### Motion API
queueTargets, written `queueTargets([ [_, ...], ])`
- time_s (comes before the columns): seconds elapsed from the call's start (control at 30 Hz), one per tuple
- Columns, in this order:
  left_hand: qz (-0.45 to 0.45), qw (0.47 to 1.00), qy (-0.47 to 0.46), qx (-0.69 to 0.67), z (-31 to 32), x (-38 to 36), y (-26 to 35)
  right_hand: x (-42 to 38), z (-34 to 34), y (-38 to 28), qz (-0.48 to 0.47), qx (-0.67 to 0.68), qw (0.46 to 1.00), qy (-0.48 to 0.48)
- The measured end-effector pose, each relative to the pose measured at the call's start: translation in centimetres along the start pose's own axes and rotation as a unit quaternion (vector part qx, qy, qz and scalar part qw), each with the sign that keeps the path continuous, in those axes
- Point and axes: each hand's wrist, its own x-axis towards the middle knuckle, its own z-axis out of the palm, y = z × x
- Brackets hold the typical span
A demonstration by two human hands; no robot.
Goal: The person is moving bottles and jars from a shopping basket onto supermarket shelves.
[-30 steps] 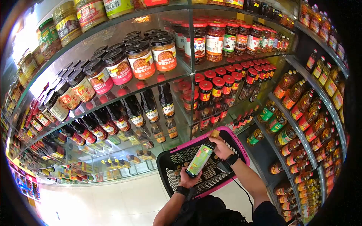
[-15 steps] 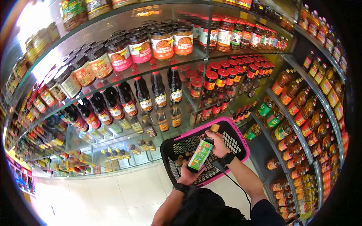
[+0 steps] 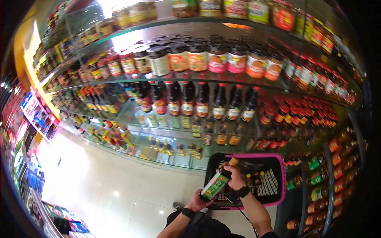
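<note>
A dark bottle [image 3: 215, 185] with a green and white label and a tan cap lies slantwise between my two hands, its cap end toward the upper right. My right hand [image 3: 235, 177] is wrapped around its neck, just below the cap. At the lower end, my left hand [image 3: 197, 201] holds the bottle's base. Beneath and behind the bottle stands a black shopping basket with a pink rim [image 3: 283, 178]. Several small bottles with coloured caps [image 3: 255, 174] show inside it; my right hand and forearm hide part of the basket.
Ahead, glass shelves [image 3: 166, 79] carry rows of jars and dark sauce bottles [image 3: 187, 99]. A side rack on the right holds oil bottles [image 3: 319, 193]. Pale floor tiles [image 3: 131, 190] stretch left toward a lit display [image 3: 39, 111].
My view has turned left, so shelves, basket and hands appear farther right, and more floor shows. Both hands still hold the bottle, which now lies more to the basket's left side.
</note>
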Motion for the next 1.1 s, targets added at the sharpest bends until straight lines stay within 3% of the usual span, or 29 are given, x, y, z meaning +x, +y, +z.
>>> queueTargets([
  [0.03,0.136,0.952,0.001,0.275,-0.9,-0.7,-0.2,0.2,1.4,0.4,0.022,-0.023,0.999,0.007],
  [0.07,0.249,0.816,0.010,0.522,-2.0,-1.5,-0.7,0.3,2.3,1.1,0.027,-0.025,0.999,0.001],
  [0.13,0.289,0.786,0.012,0.547,-3.2,-2.7,0.2,0.9,4.2,2.8,0.046,-0.056,0.997,-0.013],
  [0.2,0.261,0.755,0.072,0.597,-3.5,-4.6,1.8,1.7,6.4,4.6,0.044,-0.082,0.995,-0.023],
  [0.23,0.264,0.854,0.138,0.426,2.6,-8.2,1.8,2.2,7.6,5.6,0.041,-0.107,0.993,-0.028],
  [0.33,0.272,0.899,0.102,0.328,-0.1,-11.3,5.4,3.7,11.8,9.4,0.046,-0.124,0.991,-0.031],
  [0.37,0.204,0.963,0.064,0.166,-4.9,-10.3,7.8,4.3,13.4,10.6,0.044,-0.140,0.989,-0.038],
  [0.47,0.214,0.959,0.093,0.161,-6.4,-14.0,12.0,6.1,17.7,14.8,0.044,-0.168,0.985,-0.014],
  [0.5,0.124,0.987,0.063,-0.086,-7.4,-15.1,14.4,6.8,19.0,16.2,0.048,-0.156,0.986,-0.027],
  [0.63,0.173,0.978,0.114,-0.036,-9.6,-19.6,19.9,8.3,22.8,20.8,0.036,-0.155,0.986,-0.047],
  [0.77,0.126,0.974,0.148,-0.119,-12.1,-22.4,23.3,9.0,24.5,23.9,0.067,-0.190,0.979,-0.022],
  [0.93,0.122,0.974,0.178,-0.065,-14.8,-22.8,26.7,11.0,25.6,24.6,0.152,-0.304,0.940,0.011],
  [1.07,0.096,0.974,0.201,-0.031,-15.5,-21.6,30.5,13.9,25.3,24.4,0.209,-0.273,0.938,0.031],
  [1.1,0.079,0.974,0.197,-0.079,-15.3,-21.1,32.0,14.9,25.0,24.4,0.209,-0.273,0.938,0.032],
])
